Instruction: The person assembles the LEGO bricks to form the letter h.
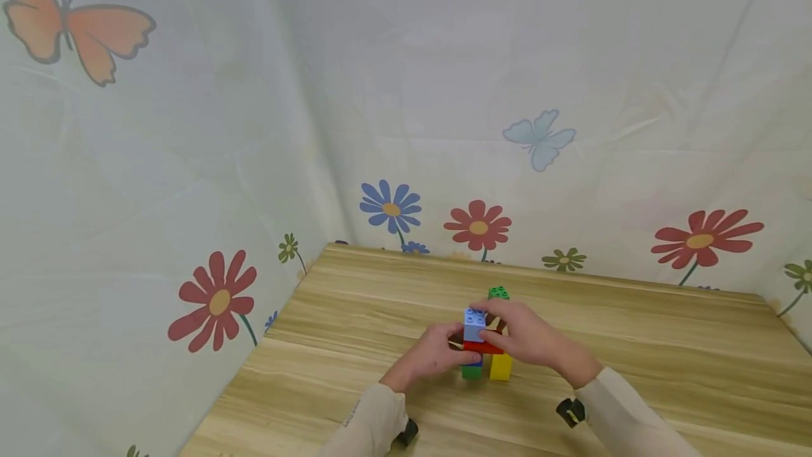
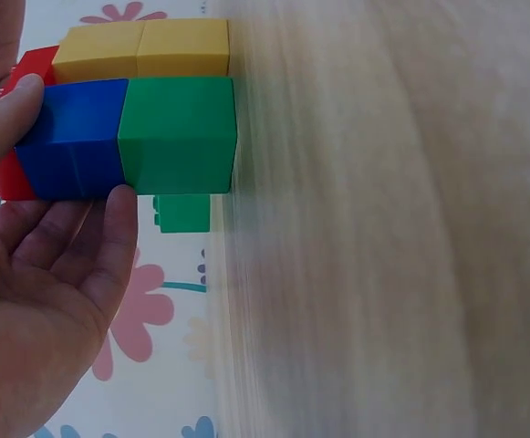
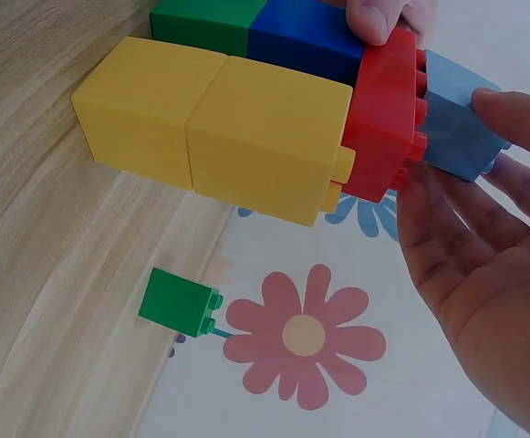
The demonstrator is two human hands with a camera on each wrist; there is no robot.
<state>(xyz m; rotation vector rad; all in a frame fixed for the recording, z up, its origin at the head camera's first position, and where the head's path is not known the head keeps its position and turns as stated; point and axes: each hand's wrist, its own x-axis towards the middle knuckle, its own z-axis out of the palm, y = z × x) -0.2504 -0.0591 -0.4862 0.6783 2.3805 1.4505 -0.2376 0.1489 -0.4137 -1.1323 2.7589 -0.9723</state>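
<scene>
Light-blue brick (image 1: 474, 332) is pinched by the right hand (image 1: 529, 336) in the head view, thumb against its near face and a finger at its far edge. Just below those fingers lies the red brick (image 1: 483, 348), its long axis running crosswise from the left hand (image 1: 428, 357) towards the right. The light-blue brick stands over the red one's left end, studs up; of the two hands the right is nearer, being on it. Beyond the right fingers, well apart, a lone green brick (image 1: 499, 293) stands on the table (image 1: 355, 288).

From the left wrist, the left thumb and fingers grip the dark blue brick (image 2: 77, 137) from opposite sides, the thumb reaching up beside the red brick. Between those fingers and the table stands a lower green brick (image 2: 178, 137).

From the right wrist, red studs show in a narrow gap between the red brick and the light-blue one, which looks slightly tilted in the right hand's grasp; whether any stud meets it, I cannot tell. Below the right fingers, two yellow bricks (image 3: 269, 137) are stacked, the upper with studs showing past the red brick's edge.
</scene>
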